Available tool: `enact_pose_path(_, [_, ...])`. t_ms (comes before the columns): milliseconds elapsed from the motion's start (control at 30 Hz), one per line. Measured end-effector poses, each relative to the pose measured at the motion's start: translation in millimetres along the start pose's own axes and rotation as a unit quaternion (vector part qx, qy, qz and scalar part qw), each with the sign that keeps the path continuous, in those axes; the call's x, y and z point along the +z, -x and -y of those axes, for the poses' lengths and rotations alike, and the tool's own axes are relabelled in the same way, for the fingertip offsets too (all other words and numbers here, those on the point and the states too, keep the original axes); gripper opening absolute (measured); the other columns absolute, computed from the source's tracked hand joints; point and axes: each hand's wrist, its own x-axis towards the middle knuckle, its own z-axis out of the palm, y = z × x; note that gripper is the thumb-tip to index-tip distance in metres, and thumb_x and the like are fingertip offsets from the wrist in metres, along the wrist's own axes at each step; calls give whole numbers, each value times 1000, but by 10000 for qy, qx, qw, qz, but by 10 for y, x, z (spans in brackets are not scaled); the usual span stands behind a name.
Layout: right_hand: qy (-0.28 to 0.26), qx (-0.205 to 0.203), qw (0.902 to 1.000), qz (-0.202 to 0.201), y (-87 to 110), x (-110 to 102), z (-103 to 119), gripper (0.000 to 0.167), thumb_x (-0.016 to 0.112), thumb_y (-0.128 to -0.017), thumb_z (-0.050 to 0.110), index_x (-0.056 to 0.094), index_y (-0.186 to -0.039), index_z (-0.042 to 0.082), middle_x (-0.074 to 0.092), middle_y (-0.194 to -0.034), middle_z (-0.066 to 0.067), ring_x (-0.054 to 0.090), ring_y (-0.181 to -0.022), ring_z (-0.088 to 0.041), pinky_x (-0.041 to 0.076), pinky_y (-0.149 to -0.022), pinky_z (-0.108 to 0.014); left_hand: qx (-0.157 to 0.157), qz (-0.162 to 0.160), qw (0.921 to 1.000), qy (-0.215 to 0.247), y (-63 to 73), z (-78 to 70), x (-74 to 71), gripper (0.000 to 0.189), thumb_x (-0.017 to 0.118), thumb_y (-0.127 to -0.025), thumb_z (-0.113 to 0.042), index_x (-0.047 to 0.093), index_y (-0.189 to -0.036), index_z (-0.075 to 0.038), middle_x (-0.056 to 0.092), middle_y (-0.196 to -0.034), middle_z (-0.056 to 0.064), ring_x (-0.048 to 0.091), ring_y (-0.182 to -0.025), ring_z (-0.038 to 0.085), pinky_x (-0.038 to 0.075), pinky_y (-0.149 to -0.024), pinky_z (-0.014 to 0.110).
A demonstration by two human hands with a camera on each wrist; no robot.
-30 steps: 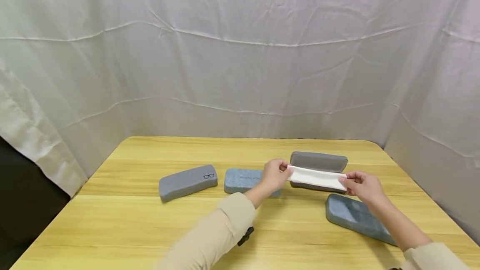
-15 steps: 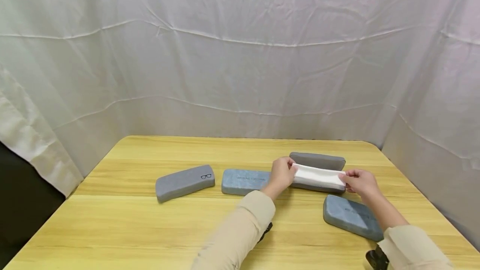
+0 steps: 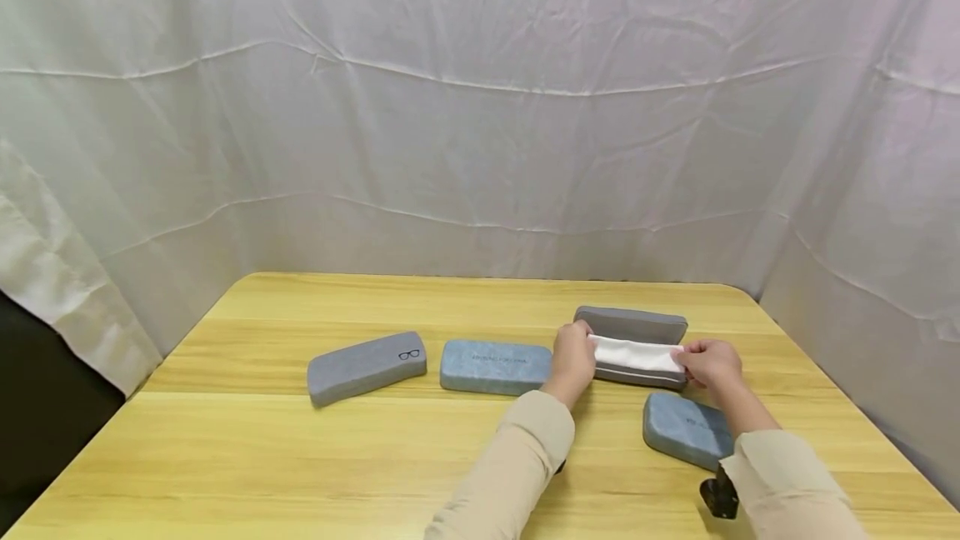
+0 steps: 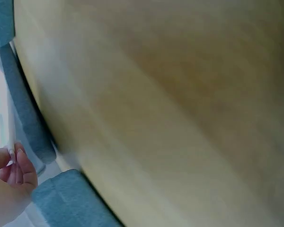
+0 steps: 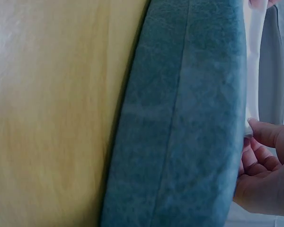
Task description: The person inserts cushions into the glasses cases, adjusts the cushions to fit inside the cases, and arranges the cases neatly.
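A folded white cloth point(image 3: 637, 355) stretches between my two hands at the mouth of an open grey glasses case point(image 3: 633, 326), its lid raised at the back. My left hand point(image 3: 573, 361) pinches the cloth's left end. At the other end, my right hand point(image 3: 711, 365) pinches it between thumb and fingers. The left wrist view shows the left hand point(image 4: 12, 184) with thumb and fingertips together on the cloth's edge. In the right wrist view the right hand point(image 5: 267, 163) grips a cloth corner, partly behind a blue case.
A blue glasses case point(image 3: 495, 367) lies left of the open one. Another blue case point(image 3: 686, 430) lies in front, partly hidden by the right forearm. Farther left is a grey case point(image 3: 367, 367) with a glasses print. All stand on a wooden table point(image 3: 300, 465) before white curtains.
Both hands have lowered the cloth into the open case's mouth, the left hand shifting slightly right. More of the case's front rim shows below the cloth.
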Motion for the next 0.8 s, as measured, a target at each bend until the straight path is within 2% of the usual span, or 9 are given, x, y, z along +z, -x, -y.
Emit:
enact_pose_path(233, [253,77,9996,-125,-23,51,-28,18,62,-83,11,58,-79,-6,49,-56,1,49,-52,-12,47,-49,-27,179,3,9991,-388,-7,35,15,4,65,-83,-3,64,-83,0,65,-80,11,63,-79,22,50,-67,23])
enact_pose_path(567, [911,-38,9952,-358,2,107,-6,23,63,-83,15,58,-67,0,44,-50,3,43,-49,-13,37,-46,-26,-151,414,9967,-676,-30,13,7,5,64,-84,-4,65,-87,-1,67,-85,11,65,-82,20,52,-69,23])
enact_pose_path(700, [1142,46,9925,-431,-8,117,6,24,63,-83,16,58,-66,1,44,-51,2,44,-53,-14,36,-48,-26,-140,444,9962,-735,-41,14,11,5,64,-84,-4,64,-86,0,66,-84,11,65,-82,20,51,-68,22])
enact_pose_path(800, [1415,-12,9887,-499,-21,115,11,25,64,-83,17,59,-66,-1,48,-53,-1,46,-56,-17,36,-49,-26,-16,420,9957,-828,-46,12,16,3,65,-83,-3,63,-82,-1,65,-82,11,64,-80,21,51,-66,23])
